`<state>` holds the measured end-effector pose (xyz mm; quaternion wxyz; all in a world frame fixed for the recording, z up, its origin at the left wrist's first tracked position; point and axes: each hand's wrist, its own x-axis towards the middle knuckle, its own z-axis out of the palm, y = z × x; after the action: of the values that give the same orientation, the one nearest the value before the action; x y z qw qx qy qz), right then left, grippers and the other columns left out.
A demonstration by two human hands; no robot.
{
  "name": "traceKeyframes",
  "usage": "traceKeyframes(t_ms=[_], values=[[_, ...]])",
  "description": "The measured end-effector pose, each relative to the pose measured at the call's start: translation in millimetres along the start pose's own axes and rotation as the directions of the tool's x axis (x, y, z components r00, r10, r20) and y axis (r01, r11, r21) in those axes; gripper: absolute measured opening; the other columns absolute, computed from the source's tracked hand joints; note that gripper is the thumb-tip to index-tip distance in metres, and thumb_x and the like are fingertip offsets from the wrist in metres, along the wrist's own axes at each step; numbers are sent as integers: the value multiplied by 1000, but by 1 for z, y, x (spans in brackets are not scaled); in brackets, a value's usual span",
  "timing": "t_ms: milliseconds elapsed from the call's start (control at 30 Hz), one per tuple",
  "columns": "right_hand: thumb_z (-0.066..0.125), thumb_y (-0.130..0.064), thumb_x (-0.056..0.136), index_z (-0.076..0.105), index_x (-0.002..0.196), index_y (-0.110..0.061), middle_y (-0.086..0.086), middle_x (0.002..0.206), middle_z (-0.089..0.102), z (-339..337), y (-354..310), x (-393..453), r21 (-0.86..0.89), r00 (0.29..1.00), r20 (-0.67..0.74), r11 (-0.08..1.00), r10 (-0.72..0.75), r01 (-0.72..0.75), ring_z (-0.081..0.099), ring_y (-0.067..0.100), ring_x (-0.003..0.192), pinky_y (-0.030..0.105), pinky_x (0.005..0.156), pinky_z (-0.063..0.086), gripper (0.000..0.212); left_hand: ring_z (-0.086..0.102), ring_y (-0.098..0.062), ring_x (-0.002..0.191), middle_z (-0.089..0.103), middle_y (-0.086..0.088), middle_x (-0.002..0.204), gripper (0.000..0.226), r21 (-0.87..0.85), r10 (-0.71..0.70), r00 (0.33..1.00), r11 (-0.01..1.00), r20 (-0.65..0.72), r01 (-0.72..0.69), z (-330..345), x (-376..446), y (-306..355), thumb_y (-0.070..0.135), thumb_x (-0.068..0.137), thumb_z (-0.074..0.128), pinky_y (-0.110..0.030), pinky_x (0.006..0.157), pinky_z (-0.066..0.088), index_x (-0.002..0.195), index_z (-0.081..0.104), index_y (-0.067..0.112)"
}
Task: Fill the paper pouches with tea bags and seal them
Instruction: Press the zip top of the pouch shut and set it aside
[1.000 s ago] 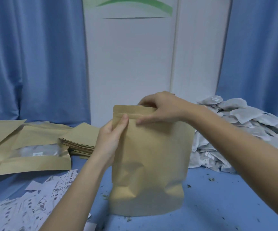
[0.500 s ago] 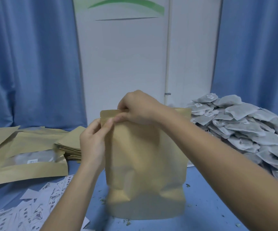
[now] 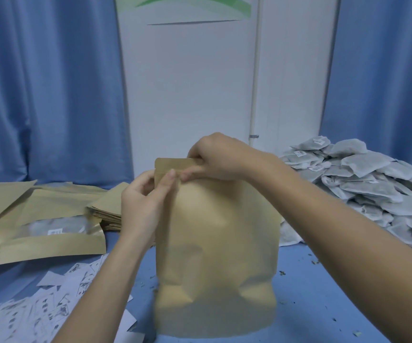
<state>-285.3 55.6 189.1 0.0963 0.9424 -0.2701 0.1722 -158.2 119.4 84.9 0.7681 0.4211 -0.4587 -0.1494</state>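
Pouch (image 3: 215, 243) upright on table (image 3: 323, 305), bulging, likely light, crumply. Left hand (image 3: 142, 204) and right hand (image 3: 221, 158) both pinch its top strip near the left corner. Best held there.

Pouch (image 3: 217, 243) between envelopes (image 3: 49, 219), tea bags (image 3: 363, 184)

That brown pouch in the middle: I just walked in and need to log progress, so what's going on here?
A person is closing the top of a bulging paper pouch that stands upright on the blue table. The left hand pinches its upper left corner, and the right hand pinches the top strip beside it. A heap of tea bags lies to the right; flat pouches and paper labels lie to the left.
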Motion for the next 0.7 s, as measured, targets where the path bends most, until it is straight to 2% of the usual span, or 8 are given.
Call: traceKeyframes(t_ms=[67,133,267,367,433,500,600,700], values=[[60,-57,80,56,69,-17,-6,63,50,2,2,-1,13,1000,-3,1000,-4,4,47,13,65,30,54,34,42,61,-3,67,70,7,74,17,32,-10,1000,999,10,10,3,1,0,29,83,68,-13,57,45,84,69,12],[62,-54,80,44,59,-24,-10,57,43,3,1,-3,19,1000,-1,1000,-11,11,40,5,57,27,50,28,42,57,-8,68,67,0,74,21,47,-5,1000,999,-10,6,4,2,-1,26,87,65,-18,57,44,86,65,5],[68,-44,79,62,72,-19,-11,61,53,-7,15,-6,80,996,80,996,35,-42,49,5,62,26,54,36,27,48,-19,71,56,-14,77,26,56,39,998,998,-41,-36,0,1,-4,28,88,64,-33,67,37,85,56,3],[64,-39,84,43,58,-14,-3,54,42,-4,21,-6,-6,998,62,1000,-6,7,40,13,55,28,51,29,42,51,-12,58,61,0,63,17,-7,21,1000,1000,-21,-21,1,-3,-2,28,86,65,-24,54,39,73,56,23],[61,-37,88,33,56,-17,-4,54,38,2,20,-8,-45,999,23,998,-46,47,36,10,54,29,51,27,47,57,-7,55,65,8,63,13,-61,-8,998,998,54,12,2,-4,0,32,78,69,-18,49,43,75,57,26],[61,-38,87,33,54,-23,-7,52,37,3,23,-11,-8,997,-2,997,-71,71,36,6,53,27,52,29,46,66,-7,66,73,7,76,22,-60,-53,994,997,97,59,2,-3,2,31,68,75,-16,55,49,84,66,19],[65,-42,83,41,53,-25,-8,48,38,-6,35,-18,33,998,10,998,-56,55,40,3,49,17,48,29,42,66,-2,65,74,8,75,14,-21,-58,998,998,2,58,4,1,2,25,69,78,-13,53,47,79,71,18],[63,-36,86,36,55,-21,-6,51,35,-4,43,-21,15,997,14,997,-71,71,35,8,50,23,49,25,44,66,-2,65,74,8,75,9,-27,-28,999,999,-20,27,8,2,-1,19,73,78,-13,55,48,78,71,19]])
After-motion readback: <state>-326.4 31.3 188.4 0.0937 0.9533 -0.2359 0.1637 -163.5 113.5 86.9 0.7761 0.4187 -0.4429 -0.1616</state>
